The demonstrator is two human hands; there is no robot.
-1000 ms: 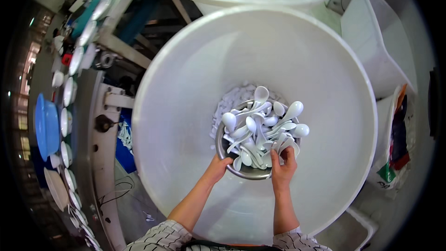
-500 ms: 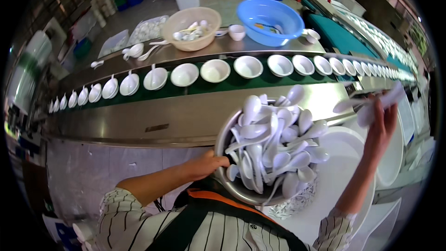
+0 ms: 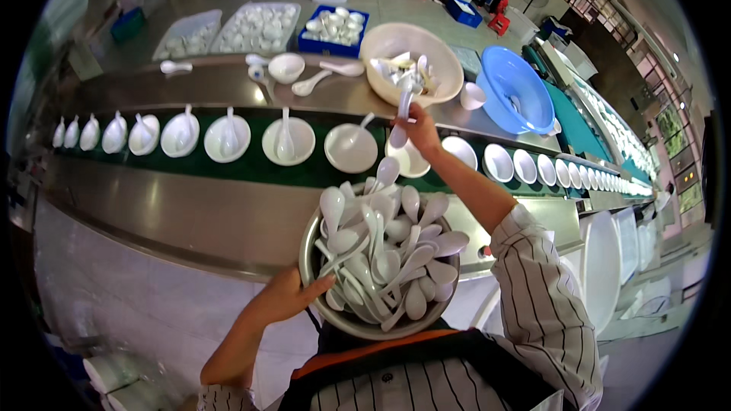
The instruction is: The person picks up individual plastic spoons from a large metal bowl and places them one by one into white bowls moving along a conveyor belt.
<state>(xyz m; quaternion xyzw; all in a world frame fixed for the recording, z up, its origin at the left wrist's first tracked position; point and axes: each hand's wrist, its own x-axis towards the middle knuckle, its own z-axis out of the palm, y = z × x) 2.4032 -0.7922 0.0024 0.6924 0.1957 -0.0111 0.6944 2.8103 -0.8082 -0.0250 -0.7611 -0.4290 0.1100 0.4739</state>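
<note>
My left hand is closed on the rim of a round metal basin, its thumb inside. White soup spoons fill the basin in a heap, held against my front. My right hand pinches one or more white soup spoons over the green conveyor belt. Partly hidden below that hand is a white bowl. To its left, a bowl has a spoon in it, as do the bowls further left. Bowls to the right, such as the white bowl, show no spoon.
Behind the belt, a steel ledge holds a beige basin, a blue basin, a small cup and loose spoons. Trays of white ware stand beyond. Two people sit at the far back. A large white tub stands at right.
My right hand has swung from the far right to above the belt, carrying spoons. The view has turned right. A spoon now lies in bowls that were without one.
</note>
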